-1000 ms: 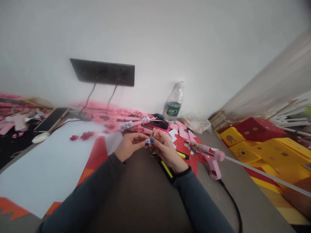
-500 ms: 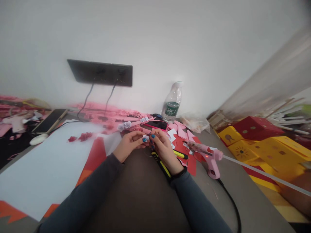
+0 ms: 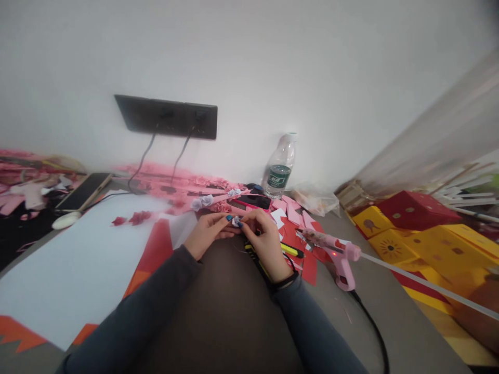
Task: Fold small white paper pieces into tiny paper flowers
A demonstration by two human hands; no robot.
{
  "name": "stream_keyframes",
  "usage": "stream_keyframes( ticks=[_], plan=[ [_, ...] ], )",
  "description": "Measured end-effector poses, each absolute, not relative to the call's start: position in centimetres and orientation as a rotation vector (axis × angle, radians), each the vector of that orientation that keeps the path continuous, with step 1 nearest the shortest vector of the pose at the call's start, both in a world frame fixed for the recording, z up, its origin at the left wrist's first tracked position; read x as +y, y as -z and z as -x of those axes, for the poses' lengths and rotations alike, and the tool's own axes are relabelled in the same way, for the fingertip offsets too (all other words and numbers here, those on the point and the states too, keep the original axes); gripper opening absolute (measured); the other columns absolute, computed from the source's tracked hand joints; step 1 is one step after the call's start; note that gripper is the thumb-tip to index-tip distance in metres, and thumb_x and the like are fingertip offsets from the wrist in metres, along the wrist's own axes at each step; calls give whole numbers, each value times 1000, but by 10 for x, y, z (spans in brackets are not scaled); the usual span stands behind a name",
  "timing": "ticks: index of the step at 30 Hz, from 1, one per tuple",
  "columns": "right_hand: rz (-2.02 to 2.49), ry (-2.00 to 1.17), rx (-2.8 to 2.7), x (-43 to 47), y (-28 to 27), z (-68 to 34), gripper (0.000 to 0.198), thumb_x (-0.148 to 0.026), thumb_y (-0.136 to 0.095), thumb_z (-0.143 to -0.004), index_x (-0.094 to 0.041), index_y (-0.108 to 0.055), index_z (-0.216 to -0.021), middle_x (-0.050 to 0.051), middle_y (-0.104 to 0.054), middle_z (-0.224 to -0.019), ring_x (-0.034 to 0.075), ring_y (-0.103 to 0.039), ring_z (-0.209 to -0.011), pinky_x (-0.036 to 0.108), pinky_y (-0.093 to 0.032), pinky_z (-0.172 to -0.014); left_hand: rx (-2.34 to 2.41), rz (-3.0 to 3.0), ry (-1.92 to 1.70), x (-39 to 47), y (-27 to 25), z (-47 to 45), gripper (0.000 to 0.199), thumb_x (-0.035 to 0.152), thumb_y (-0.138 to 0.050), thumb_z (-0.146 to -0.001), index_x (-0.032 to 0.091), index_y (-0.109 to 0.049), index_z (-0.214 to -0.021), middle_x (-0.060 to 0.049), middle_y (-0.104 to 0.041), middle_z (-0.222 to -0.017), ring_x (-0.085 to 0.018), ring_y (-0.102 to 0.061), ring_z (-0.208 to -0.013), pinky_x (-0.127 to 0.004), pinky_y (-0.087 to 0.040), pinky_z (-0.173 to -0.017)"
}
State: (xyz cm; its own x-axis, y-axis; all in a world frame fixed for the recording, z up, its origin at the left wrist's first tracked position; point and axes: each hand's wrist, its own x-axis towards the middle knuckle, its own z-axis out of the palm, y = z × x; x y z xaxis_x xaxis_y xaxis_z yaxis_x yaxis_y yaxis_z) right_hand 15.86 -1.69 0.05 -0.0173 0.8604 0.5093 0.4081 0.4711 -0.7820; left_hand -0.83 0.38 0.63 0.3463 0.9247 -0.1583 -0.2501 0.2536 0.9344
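Paper (image 3: pixel 78 259) in a broad white sheet lies flat at the lower left of the frame, likely set aside from the middle of the desk (image 3: pixel 234 317). Near the centre, the left hand (image 3: pixel 206 234) and right hand (image 3: pixel 265 243) pinch a small whitish piece (image 3: pixel 236 222) from either side, probably because it is too tiny for a fuller grip, while at right the pink glue gun (image 3: pixel 343 265) points inward, seemingly for easy reach.
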Motion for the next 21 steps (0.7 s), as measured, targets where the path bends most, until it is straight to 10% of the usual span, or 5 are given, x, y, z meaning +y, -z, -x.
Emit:
stream_keyframes(
  ticks=[21],
  plan=[
    [998,-532,-1772,-22,-6,-155,13,-8,-54,-84,-21,-58,-82,1,-53,-79,14,-46,-62,26,-38,-55,939,-1277,-907,7,-5,14,37,48,-73,-75,12,-72,-70,-6,-70,-62,-13,-64,-54,-25,-54,-55]
  ],
)
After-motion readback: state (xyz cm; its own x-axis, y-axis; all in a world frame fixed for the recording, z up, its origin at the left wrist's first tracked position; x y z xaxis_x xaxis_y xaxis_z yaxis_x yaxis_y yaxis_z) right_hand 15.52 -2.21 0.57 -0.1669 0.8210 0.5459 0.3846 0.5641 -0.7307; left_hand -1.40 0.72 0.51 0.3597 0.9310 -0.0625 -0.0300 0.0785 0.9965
